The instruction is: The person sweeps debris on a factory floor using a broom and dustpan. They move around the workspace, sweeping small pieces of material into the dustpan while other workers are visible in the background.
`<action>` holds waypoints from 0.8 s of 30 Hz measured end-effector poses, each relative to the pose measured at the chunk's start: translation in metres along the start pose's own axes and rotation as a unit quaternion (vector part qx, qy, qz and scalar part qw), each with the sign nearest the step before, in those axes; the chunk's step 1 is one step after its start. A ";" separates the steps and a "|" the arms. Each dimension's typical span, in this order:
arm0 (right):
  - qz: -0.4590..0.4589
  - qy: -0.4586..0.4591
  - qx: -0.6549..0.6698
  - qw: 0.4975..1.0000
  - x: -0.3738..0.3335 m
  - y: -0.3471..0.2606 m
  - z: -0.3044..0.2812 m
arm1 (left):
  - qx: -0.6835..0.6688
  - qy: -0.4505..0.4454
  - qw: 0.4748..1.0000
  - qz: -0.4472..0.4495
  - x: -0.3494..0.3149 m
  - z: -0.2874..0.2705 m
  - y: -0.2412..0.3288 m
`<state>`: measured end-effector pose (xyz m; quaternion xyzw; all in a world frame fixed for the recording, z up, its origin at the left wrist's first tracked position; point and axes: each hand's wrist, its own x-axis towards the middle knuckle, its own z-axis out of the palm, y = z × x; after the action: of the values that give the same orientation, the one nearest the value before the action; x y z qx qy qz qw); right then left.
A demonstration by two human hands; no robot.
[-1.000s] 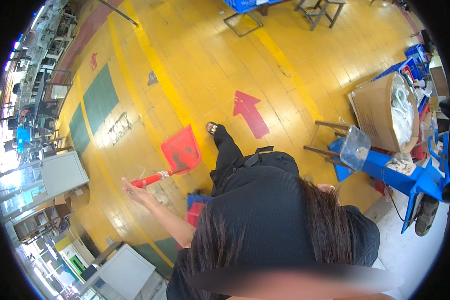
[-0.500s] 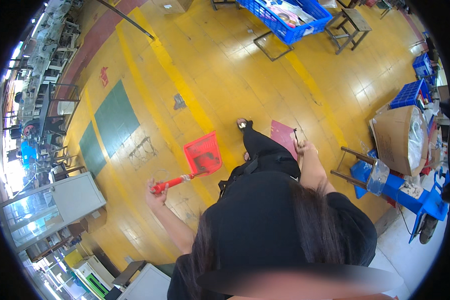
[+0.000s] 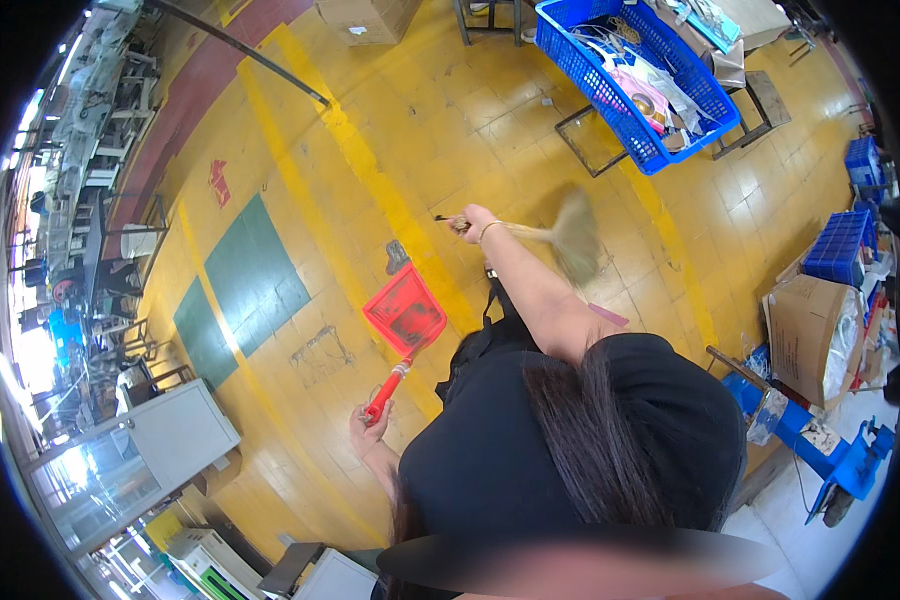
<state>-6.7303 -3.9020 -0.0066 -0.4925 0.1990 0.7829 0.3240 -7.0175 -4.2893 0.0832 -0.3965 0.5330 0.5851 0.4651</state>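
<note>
Red dustpan (image 3: 407,312), its handle (image 3: 388,390) inside the curled left fingers (image 3: 359,419)

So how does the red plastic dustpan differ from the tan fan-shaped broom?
The red plastic dustpan ends in a squarish pan; the tan fan-shaped broom ends in a flared head.
The dustpan is in the left grip, the broom in the right grip.
Both have handles.
</note>
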 end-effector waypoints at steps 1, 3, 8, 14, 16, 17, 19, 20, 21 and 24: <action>-0.016 0.008 -0.034 0.999 0.001 0.002 0.022 | 0.003 0.002 1.000 -0.021 0.006 0.020 0.008; -0.023 -0.005 -0.089 0.996 0.002 -0.006 0.044 | 0.017 0.015 0.997 -0.067 0.024 0.060 0.021; -0.061 -0.058 -0.186 0.979 -0.044 -0.063 0.021 | 0.159 0.028 0.985 -0.066 0.070 0.146 0.050; -0.216 0.175 -0.482 0.831 -0.185 -0.077 -0.058 | 0.330 -0.056 0.928 -0.165 0.119 0.257 0.105; 0.018 0.150 -0.443 0.884 -0.195 -0.073 -0.066 | 0.437 -0.070 0.894 -0.068 0.122 0.297 0.107; -0.003 0.119 -0.355 0.927 -0.193 -0.072 -0.066 | 0.486 -0.076 0.871 -0.021 0.123 0.315 0.106; 0.022 0.095 -0.182 0.978 -0.179 -0.074 -0.061 | 0.514 -0.078 0.850 -0.081 0.126 0.358 0.117; -0.048 0.114 -0.249 0.961 -0.171 -0.075 -0.056 | 0.489 -0.072 0.849 -0.186 0.131 0.390 0.130; -0.036 0.139 -0.291 0.946 -0.168 -0.075 -0.052 | 0.471 -0.024 0.841 -0.266 0.132 0.414 0.142; -0.092 0.197 -0.359 0.908 -0.179 -0.064 -0.041 | 0.606 -0.165 0.774 -0.088 0.117 0.459 0.158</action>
<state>-6.6046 -3.9386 0.1368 -0.7358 -0.0821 0.6553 0.1500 -7.1852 -3.8192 0.0646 0.0246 0.6552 0.1544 0.7391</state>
